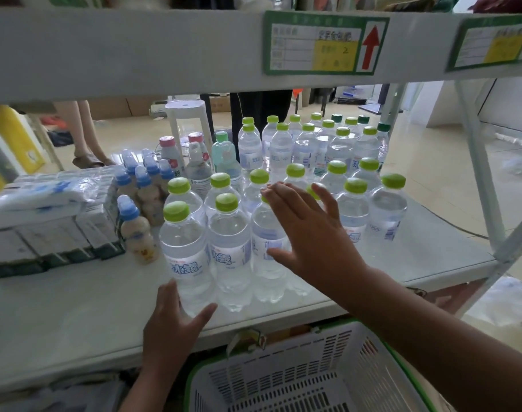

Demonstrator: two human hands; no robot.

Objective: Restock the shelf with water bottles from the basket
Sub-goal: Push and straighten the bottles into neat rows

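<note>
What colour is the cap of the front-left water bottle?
Lime green; the cap of the front-left water bottle shows best in the head view.

— What do your hands do now?
— My left hand [172,325] touches the base of the front-left water bottle [186,257] with straight fingers. My right hand [310,233] is spread flat against the bottles [268,251] in the front row.
— Where do the bottles stand?
— On the white shelf [75,316], upright, close together, all with green caps [176,211].
— And the basket?
— The white basket [301,379] with the green rim is below the shelf edge. At the left are small blue-capped bottles [135,230] beside wrapped cartons [40,230].
</note>
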